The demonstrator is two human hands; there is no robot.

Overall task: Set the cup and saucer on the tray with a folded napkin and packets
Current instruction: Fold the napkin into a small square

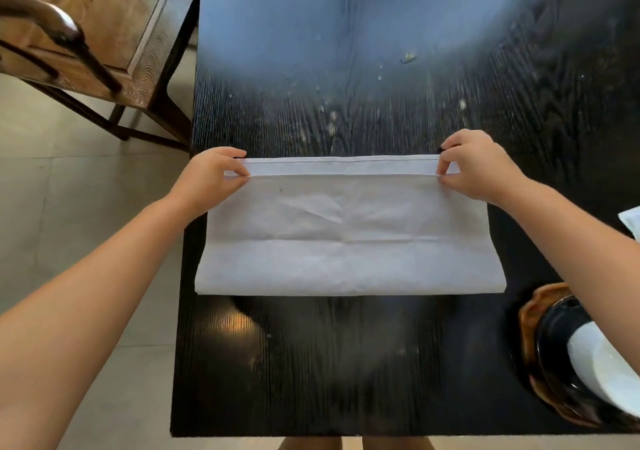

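Note:
A white cloth napkin lies folded in half on the black table, its fold toward me and its loose edges at the far side. My left hand pinches the far left corner of the top layer. My right hand pinches the far right corner. At the lower right, a white cup sits on a dark saucer, which rests on a brown wooden tray, partly cut off by the frame and my right forearm. A white packet corner shows at the right edge.
A wooden chair stands left of the table, over a tiled floor. The table's left edge runs just beside the napkin. Small crumbs dot the far tabletop.

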